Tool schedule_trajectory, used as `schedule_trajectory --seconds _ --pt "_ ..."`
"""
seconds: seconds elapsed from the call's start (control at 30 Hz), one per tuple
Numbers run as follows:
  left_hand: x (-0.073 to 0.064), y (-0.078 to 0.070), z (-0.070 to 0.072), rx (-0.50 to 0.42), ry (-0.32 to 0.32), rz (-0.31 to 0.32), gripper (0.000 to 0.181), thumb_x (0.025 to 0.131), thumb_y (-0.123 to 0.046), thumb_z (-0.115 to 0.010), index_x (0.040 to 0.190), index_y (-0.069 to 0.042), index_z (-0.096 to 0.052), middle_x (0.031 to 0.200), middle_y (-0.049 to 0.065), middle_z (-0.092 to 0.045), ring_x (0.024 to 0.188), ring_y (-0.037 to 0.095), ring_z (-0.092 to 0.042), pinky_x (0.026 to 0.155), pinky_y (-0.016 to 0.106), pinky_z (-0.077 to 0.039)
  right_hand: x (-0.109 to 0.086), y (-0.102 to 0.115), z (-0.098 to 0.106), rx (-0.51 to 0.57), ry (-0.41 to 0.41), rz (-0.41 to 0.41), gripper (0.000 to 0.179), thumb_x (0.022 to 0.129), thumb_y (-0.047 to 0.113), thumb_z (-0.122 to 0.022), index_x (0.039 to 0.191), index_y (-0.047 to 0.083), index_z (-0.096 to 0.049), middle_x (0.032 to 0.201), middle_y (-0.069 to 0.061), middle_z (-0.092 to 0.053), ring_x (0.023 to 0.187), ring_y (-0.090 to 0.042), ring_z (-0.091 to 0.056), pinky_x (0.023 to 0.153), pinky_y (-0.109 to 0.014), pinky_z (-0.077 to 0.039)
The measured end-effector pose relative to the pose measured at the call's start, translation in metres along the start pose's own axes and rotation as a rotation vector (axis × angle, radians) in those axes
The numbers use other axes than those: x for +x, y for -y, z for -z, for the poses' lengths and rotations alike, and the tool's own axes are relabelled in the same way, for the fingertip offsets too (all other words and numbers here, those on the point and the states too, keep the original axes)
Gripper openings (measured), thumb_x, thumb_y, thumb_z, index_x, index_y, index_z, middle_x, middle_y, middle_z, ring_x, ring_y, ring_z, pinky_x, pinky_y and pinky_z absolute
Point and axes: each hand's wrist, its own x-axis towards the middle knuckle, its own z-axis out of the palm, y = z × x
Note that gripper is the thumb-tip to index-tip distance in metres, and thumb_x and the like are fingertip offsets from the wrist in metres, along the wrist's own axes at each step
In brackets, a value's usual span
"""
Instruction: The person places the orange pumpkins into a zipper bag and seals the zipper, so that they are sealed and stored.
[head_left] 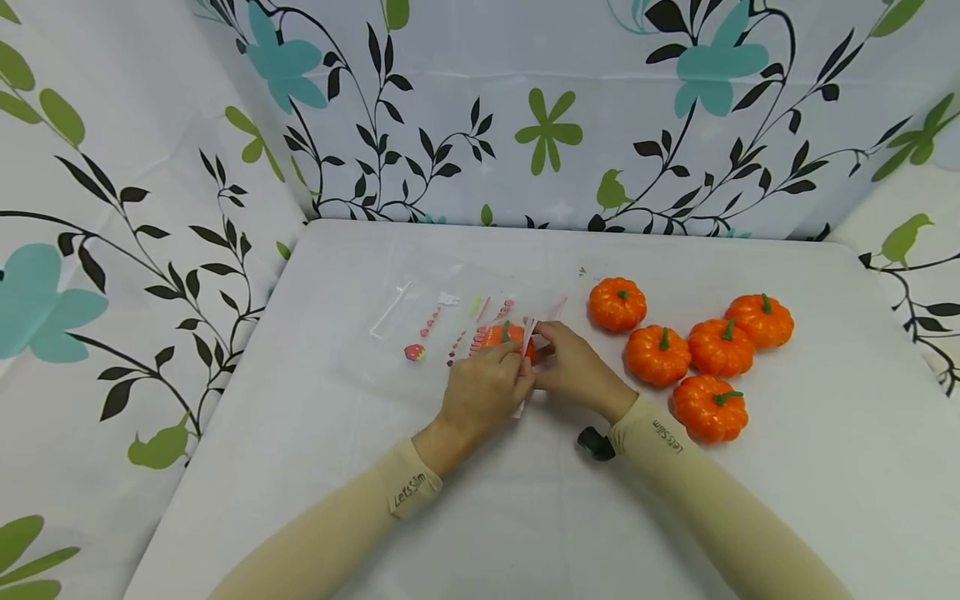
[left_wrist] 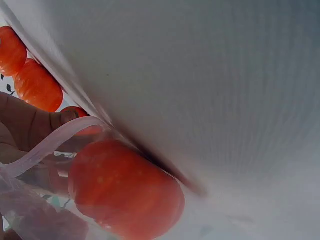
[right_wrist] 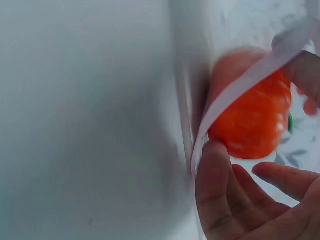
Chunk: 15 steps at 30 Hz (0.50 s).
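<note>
A clear zip bag (head_left: 397, 333) with red print and a pale pink strip along its mouth lies on the table. One small orange pumpkin (left_wrist: 125, 190) with a green stem is inside, close to the mouth. My left hand (head_left: 487, 379) pinches the strip near the pumpkin; its fingertips show on the strip in the right wrist view. At the bag's mouth, the fingers of my right hand (head_left: 577, 367) are loosely bent and touch the strip (right_wrist: 240, 87). Between that hand's fingers no pumpkin shows.
Several more orange pumpkins (head_left: 657, 356) stand grouped on the table to the right of my right hand. A small black object (head_left: 596, 443) shows beside the right wrist. White cloth with a leaf and flower print (head_left: 450, 108) hangs behind and beside the white table (head_left: 300, 467).
</note>
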Motion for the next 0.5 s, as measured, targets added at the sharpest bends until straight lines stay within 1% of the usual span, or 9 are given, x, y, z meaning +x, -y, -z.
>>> schedule_trajectory --seconds 0.07,0.13,0.27,0.33,0.4,0.5 --pt "0.001 0.001 0.001 -0.011 0.005 0.010 0.010 0.080 -0.008 -0.074 0.071 -0.003 -0.070 0.084 0.006 -0.075 0.063 0.017 -0.069 0.049 0.027 -0.056 -0.004 -0.003 0.005 0.064 0.011 -0.021 0.068 0.088 0.019 -0.077 0.148 0.004 -0.048 0.144 -0.013 -0.053 0.118 -0.031 -0.062 0.091 -0.044 -0.056" --pt "0.002 0.001 0.001 -0.015 0.014 0.019 0.011 0.080 -0.009 -0.075 0.071 -0.003 -0.070 0.084 0.005 -0.074 0.064 0.016 -0.070 0.050 0.026 -0.056 -0.007 -0.006 0.010 0.115 0.003 -0.038 0.067 0.091 0.021 -0.075 0.150 0.004 -0.046 0.147 -0.011 -0.052 0.120 -0.030 -0.062 0.091 -0.044 -0.057" --pt "0.005 0.001 0.003 -0.012 0.021 0.028 0.013 0.080 -0.010 -0.077 0.072 -0.003 -0.071 0.084 0.004 -0.074 0.068 0.016 -0.071 0.052 0.027 -0.057 -0.010 -0.011 0.014 0.182 -0.054 -0.023 0.057 0.096 0.025 -0.070 0.146 0.005 -0.053 0.141 -0.008 -0.059 0.116 -0.029 -0.065 0.093 -0.044 -0.056" --pt "0.006 0.000 0.003 -0.008 0.014 0.025 0.013 0.080 -0.011 -0.077 0.072 -0.003 -0.071 0.084 0.004 -0.074 0.070 0.015 -0.071 0.052 0.027 -0.057 -0.011 -0.013 0.014 0.207 -0.075 -0.005 0.050 0.098 0.023 -0.068 0.143 0.004 -0.057 0.137 -0.009 -0.062 0.114 -0.028 -0.067 0.093 -0.044 -0.056" --pt "0.007 -0.001 0.002 0.003 0.001 0.017 0.011 0.078 -0.009 -0.077 0.071 -0.004 -0.071 0.083 0.003 -0.073 0.069 0.014 -0.071 0.050 0.026 -0.056 -0.013 -0.012 0.014 0.218 -0.085 0.008 0.045 0.099 0.021 -0.066 0.140 0.004 -0.060 0.133 -0.009 -0.065 0.111 -0.028 -0.068 0.093 -0.043 -0.056" --pt "0.008 -0.002 0.001 0.017 -0.023 0.003 0.010 0.077 -0.009 -0.077 0.070 -0.005 -0.071 0.081 0.001 -0.072 0.064 0.013 -0.068 0.048 0.026 -0.054 -0.015 -0.009 0.012 0.241 -0.078 0.011 0.041 0.100 0.018 -0.065 0.137 0.002 -0.062 0.129 -0.012 -0.067 0.106 -0.027 -0.070 0.093 -0.042 -0.056"
